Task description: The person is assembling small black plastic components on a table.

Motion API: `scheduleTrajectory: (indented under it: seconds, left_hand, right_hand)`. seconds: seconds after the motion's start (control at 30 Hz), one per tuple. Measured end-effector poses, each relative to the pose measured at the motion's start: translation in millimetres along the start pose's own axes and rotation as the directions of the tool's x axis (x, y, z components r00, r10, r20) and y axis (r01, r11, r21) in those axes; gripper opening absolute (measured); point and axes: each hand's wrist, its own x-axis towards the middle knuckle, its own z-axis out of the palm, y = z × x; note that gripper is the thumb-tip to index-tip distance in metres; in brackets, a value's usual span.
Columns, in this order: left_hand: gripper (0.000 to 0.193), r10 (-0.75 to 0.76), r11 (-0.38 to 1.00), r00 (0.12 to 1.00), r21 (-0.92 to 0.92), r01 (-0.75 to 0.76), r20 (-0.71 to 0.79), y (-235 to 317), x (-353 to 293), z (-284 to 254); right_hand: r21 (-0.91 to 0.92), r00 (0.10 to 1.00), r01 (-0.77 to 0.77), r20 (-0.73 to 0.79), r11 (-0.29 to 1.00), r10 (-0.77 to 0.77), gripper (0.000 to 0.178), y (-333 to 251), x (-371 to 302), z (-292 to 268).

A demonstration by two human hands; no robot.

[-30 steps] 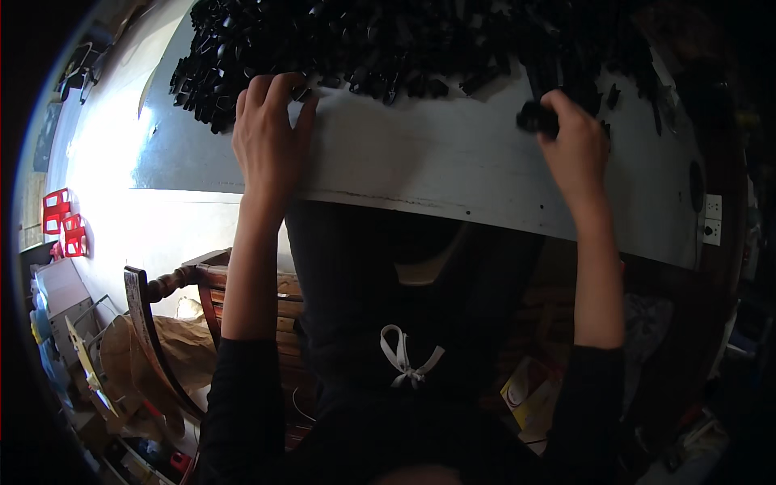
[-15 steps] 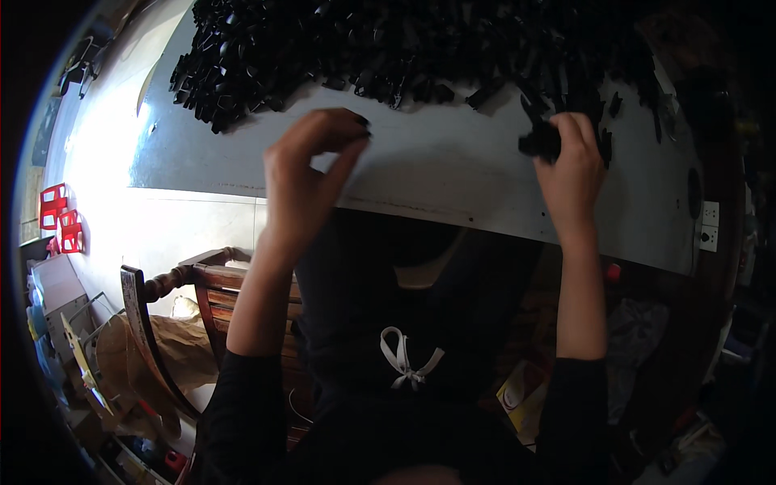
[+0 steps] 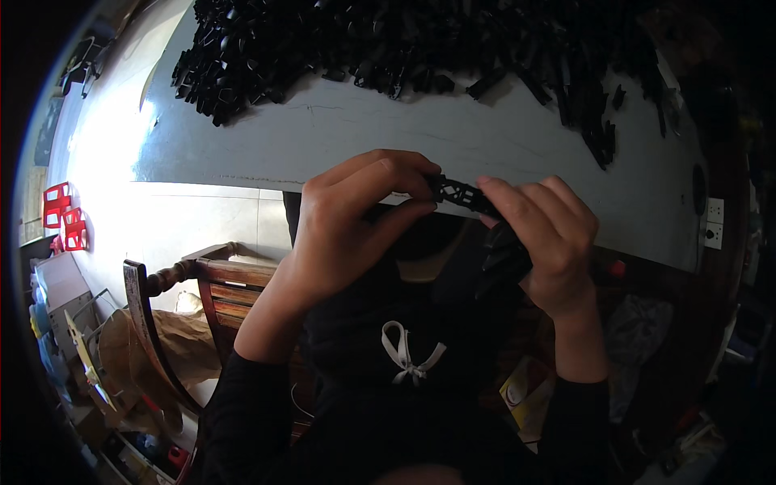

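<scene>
Above my lap, near the table's front edge, my two hands are close together. A slim black plastic part [image 3: 459,194] with lattice-like cut-outs spans the gap between them. My left hand [image 3: 347,214] pinches its left end between thumb and fingertips. My right hand [image 3: 550,234] is closed round its right end. Further dark pieces [image 3: 503,246] stick out below the right fingers; how many there are is hard to make out. Across the far side of the table lies a large heap of black plastic parts [image 3: 323,48].
The grey table [image 3: 267,145] has a straight front edge just beyond my hands. A wooden chair [image 3: 234,291] and a brown paper bag [image 3: 182,343] stand at the left. Red plastic stools [image 3: 65,214] are farther left on the floor. A wall socket [image 3: 713,222] is at the right.
Both hands have come together and toward me from over the table. My right hand has brought black parts away from the heap's near right edge, and the cut-out part now spans both hands.
</scene>
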Motion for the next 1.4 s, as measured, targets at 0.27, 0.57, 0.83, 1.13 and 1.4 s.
scheduleTrajectory:
  seconds: [0.27,0.57,0.83,1.13,1.4]
  left_hand:
    - [0.017,0.076,0.997,0.995,-0.019,-0.075,0.060,3,-2,-1]
    - [0.018,0.074,0.996,0.997,-0.052,-0.074,0.002,3,-3,0]
    - [0.016,0.157,0.987,0.987,-0.026,-0.156,0.042,5,-6,0]
    - [0.014,0.228,0.973,0.972,-0.042,-0.226,0.057,3,-6,-2]
    - [0.050,0.065,0.617,0.985,-0.783,0.086,0.160,11,-13,22]
  right_hand:
    - [0.058,0.998,0.009,0.058,0.998,-0.013,0.024,0,-1,-4]
    - [0.054,1.000,0.024,-0.012,0.998,-0.023,0.025,-3,-6,-11]
    - [0.183,0.998,0.005,0.063,0.983,-0.016,0.026,-2,-6,-11]
    - [0.113,0.995,0.046,0.084,0.993,-0.056,0.026,-5,-10,-11]
    - [0.246,0.982,0.163,0.058,0.956,-0.182,0.018,-28,-18,4]
